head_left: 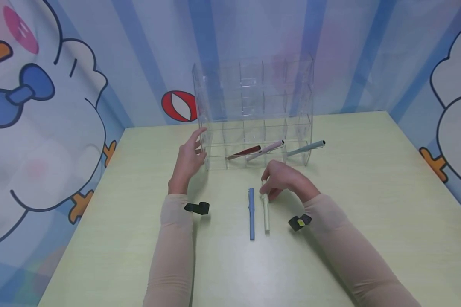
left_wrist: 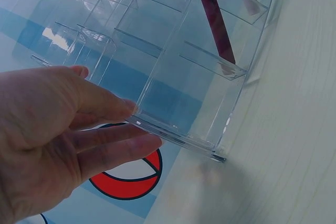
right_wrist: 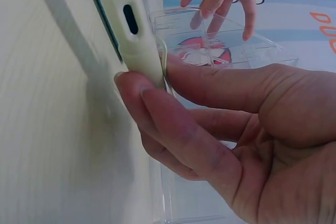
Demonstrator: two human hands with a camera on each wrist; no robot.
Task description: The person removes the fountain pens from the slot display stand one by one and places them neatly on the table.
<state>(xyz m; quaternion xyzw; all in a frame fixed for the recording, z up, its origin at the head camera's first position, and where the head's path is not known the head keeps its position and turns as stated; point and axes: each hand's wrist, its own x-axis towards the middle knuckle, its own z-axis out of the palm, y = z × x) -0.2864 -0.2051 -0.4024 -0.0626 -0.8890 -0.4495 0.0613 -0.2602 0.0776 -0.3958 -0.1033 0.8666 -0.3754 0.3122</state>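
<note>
A clear acrylic compartment rack stands at the back of the table. My left hand pinches its left side panel near the bottom, the thumb on one face and the fingers on the other. My right hand pinches a pale green pen by its clip end, between thumb and fingers; up close, the pen shows a dark oval slot. Beside it lies a blue pen. In the rack's lowest row lean a dark red pen, a pale pink pen and a grey-green pen.
The pale wooden table ends at a cartoon-printed backdrop behind the rack and at both sides. The upper tiers of the rack rise in front of that backdrop. Small black devices are strapped at both wrists.
</note>
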